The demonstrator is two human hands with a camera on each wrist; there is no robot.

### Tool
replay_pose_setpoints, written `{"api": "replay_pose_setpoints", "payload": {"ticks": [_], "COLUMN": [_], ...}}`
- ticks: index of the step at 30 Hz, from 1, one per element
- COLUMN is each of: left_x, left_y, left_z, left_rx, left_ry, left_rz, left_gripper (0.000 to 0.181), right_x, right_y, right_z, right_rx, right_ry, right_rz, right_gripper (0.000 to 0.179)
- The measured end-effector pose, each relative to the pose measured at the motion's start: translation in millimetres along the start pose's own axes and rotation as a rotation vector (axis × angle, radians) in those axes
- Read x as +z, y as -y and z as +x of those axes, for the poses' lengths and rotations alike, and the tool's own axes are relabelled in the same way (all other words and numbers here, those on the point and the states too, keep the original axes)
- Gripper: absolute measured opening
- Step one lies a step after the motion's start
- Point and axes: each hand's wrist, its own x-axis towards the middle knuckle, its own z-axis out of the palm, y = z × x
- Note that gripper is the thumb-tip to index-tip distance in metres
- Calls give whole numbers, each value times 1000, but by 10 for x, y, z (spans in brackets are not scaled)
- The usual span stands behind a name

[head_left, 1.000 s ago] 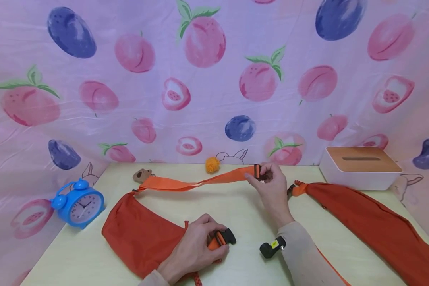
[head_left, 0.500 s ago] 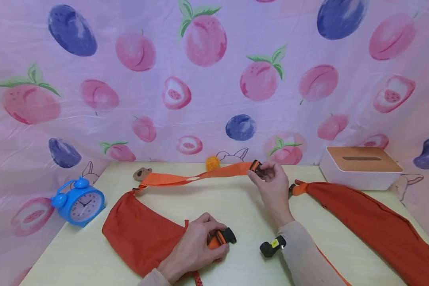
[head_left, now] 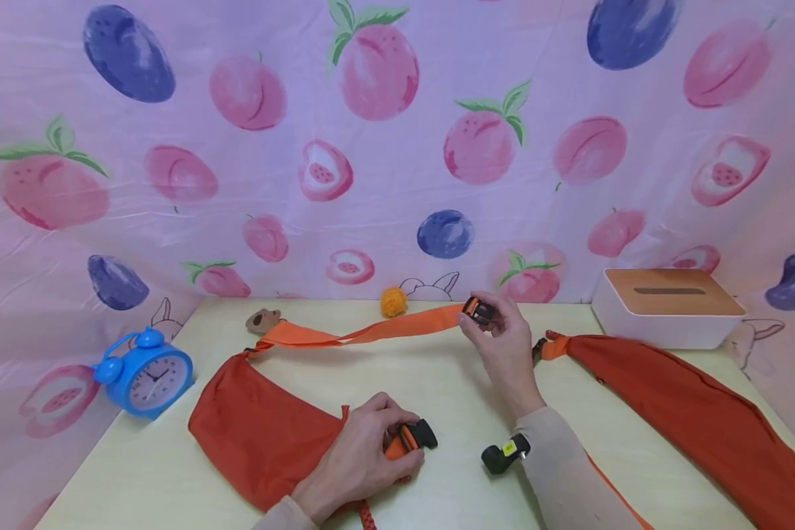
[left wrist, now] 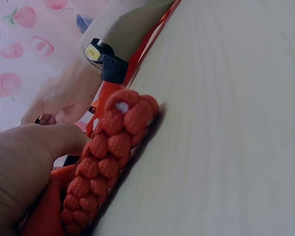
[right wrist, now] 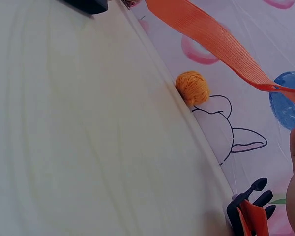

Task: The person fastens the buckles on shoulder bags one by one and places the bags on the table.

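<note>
In the head view a rust-red sling bag [head_left: 265, 430] lies at left, its orange strap [head_left: 397, 326] stretched rightward above the table. My left hand [head_left: 354, 456] rests over the bag's right end and grips a black side-release buckle half [head_left: 425, 433] threaded with orange webbing. Farther back, my right hand [head_left: 509, 350] pinches the black buckle [head_left: 479, 310] at the strap's far end between thumb and fingers. A red braided cord [left wrist: 110, 157] sticks out beside the left hand in the left wrist view.
A second rust-red bag [head_left: 695, 419] lies at right; its black pronged buckle [right wrist: 253, 211] shows in the right wrist view. A blue alarm clock [head_left: 151, 375] stands left. At the back are a white tissue box [head_left: 662, 325], an orange yarn ball [head_left: 394, 302] and a brown charm [head_left: 263, 321].
My right hand has lifted the strap-end buckle slightly and turned it, and the strap's twist has shifted. The left hand and its buckle stay in place.
</note>
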Motion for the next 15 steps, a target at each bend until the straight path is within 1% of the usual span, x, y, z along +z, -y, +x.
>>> {"api": "replay_pose_setpoints", "payload": {"ticks": [8, 12, 15], "left_x": [-4, -1, 1], "left_y": [0, 4, 5], "left_z": [-3, -7, -8], "left_rx": [-1, 12, 19], "left_ry": [3, -6, -15], "left_rz": [2, 3, 4], "left_gripper": [42, 41, 40], "right_x": [10, -13, -30], "right_y": [12, 6, -5], "right_z": [-2, 3, 9], "right_rx": [73, 72, 48], "right_ry": [22, 27, 24], "right_rz": [48, 88, 113], "right_gripper": [52, 48, 44]}}
